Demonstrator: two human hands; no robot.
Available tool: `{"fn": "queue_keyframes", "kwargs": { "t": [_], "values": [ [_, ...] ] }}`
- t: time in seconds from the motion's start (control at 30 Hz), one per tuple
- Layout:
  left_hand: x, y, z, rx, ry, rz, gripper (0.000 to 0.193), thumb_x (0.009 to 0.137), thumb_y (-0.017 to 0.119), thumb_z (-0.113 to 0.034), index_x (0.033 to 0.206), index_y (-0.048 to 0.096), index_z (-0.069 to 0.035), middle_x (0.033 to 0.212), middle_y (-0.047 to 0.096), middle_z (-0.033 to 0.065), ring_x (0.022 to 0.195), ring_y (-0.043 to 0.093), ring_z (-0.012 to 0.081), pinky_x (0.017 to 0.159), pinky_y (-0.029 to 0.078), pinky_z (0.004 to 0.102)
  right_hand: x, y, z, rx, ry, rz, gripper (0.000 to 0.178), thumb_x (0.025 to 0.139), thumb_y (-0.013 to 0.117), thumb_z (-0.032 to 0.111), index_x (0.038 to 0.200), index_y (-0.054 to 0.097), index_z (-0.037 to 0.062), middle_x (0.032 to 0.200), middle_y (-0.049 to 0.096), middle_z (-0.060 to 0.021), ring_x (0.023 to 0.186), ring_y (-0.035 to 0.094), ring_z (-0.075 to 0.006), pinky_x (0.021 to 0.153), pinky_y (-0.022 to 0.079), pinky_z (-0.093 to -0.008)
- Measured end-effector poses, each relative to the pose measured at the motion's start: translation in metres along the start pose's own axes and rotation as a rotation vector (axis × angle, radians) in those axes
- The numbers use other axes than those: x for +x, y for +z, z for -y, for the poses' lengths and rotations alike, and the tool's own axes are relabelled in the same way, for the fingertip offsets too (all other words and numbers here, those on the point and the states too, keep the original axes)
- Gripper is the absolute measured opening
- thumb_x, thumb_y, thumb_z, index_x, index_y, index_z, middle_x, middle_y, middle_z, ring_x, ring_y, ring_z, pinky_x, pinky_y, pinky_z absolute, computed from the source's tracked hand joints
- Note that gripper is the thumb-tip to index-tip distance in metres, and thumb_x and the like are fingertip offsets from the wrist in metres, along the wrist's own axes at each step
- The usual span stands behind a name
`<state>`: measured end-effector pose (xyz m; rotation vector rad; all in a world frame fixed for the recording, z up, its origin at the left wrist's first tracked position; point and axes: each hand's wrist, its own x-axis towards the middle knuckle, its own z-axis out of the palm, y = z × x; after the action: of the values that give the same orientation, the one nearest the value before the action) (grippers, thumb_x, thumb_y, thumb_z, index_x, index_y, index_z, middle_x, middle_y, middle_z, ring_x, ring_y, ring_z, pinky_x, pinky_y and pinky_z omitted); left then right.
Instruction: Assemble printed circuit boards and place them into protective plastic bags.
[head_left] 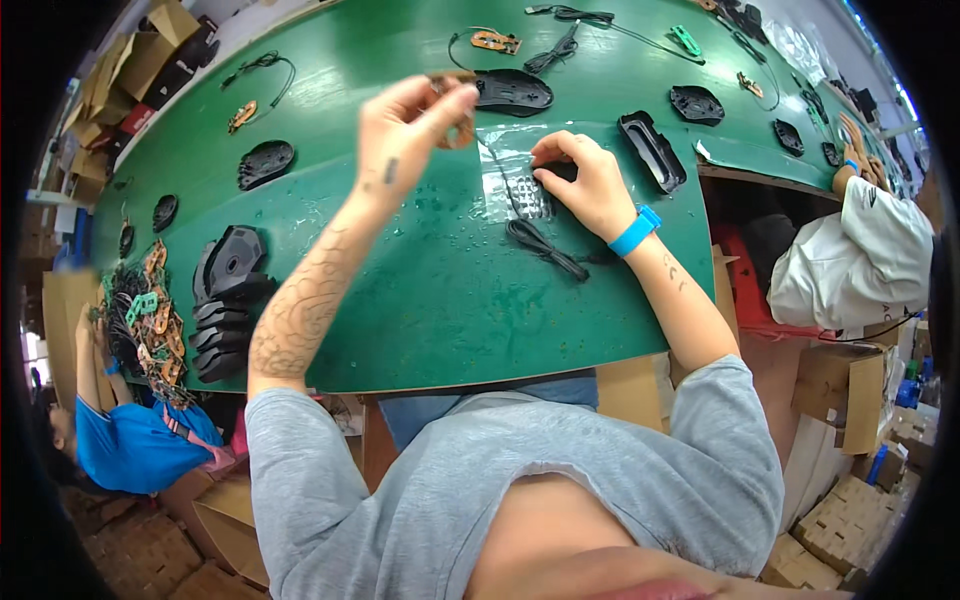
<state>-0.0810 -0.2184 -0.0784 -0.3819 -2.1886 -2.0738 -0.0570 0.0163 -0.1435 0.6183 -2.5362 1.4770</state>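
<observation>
My left hand point(408, 128) is raised over the green table point(440, 290), its fingertips pinched on a small brown circuit board point(455, 128) whose thin black cable point(545, 245) trails down to a coiled bundle on the table. My right hand point(590, 180), with a blue wristband, presses down on a clear plastic sheet point(520, 175) that carries rows of small dark pads. Just beyond both hands lies a black mouse shell point(513, 92).
A stack of black mouse shells point(228, 300) and a heap of circuit boards with cables point(150, 325) sit at the left. More black shells point(653, 150) and boards lie across the far table. One person in blue works at the left, another in white at the right.
</observation>
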Motion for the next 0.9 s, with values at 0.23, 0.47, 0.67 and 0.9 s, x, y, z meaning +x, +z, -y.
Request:
{"fn": "queue_keyframes", "kwargs": {
  "t": [0.23, 0.47, 0.67, 0.9],
  "values": [
    [-0.019, 0.03, 0.059, -0.048, -0.187, 0.112, 0.019, 0.089, 0.075, -0.017, 0.09, 0.072, 0.002, 0.075, 0.069, 0.0025, 0.063, 0.056, 0.0056, 0.057, 0.045, 0.0175, 0.0, -0.003, 0.002, 0.006, 0.06, 0.022, 0.024, 0.077, 0.066, -0.009, 0.098, 0.064, 0.0022, 0.091, 0.067, -0.0062, 0.079, 0.061, -0.0156, 0.074, 0.051, -0.0277],
    [-0.019, 0.027, 0.055, 0.199, -0.123, 0.2, 0.017, 0.087, 0.076, -0.016, 0.089, 0.073, 0.001, 0.072, 0.069, 0.001, 0.059, 0.053, 0.005, 0.053, 0.04, 0.019, 0.007, -0.002, 0.006, -0.061, 0.067, 0.024, 0.021, 0.076, 0.067, -0.009, 0.09, 0.057, 0.0029, 0.087, 0.064, -0.005, 0.078, 0.057, -0.0159, 0.075, 0.049, -0.0273],
    [-0.019, 0.025, 0.051, 0.205, -0.163, 0.216, 0.018, 0.086, 0.077, -0.013, 0.097, 0.075, 0.001, 0.075, 0.069, 0.0009, 0.063, 0.055, 0.0043, 0.056, 0.044, 0.0177, 0.004, 0.001, 0.009, -0.121, 0.051, 0.006, 0.021, 0.076, 0.067, -0.009, 0.087, 0.054, 0.0038, 0.085, 0.063, -0.0041, 0.078, 0.056, -0.0167, 0.075, 0.048, -0.0279],
    [-0.019, 0.026, 0.052, 0.203, -0.154, 0.201, 0.019, 0.086, 0.078, -0.012, 0.1, 0.075, 0.001, 0.075, 0.068, 0.0009, 0.063, 0.057, 0.0045, 0.056, 0.046, 0.0167, 0.001, 0.004, 0.004, -0.151, -0.043, -0.028, 0.02, 0.077, 0.067, -0.008, 0.087, 0.054, 0.0043, 0.086, 0.064, -0.0038, 0.078, 0.055, -0.0172, 0.074, 0.047, -0.0287]
  ]
}}
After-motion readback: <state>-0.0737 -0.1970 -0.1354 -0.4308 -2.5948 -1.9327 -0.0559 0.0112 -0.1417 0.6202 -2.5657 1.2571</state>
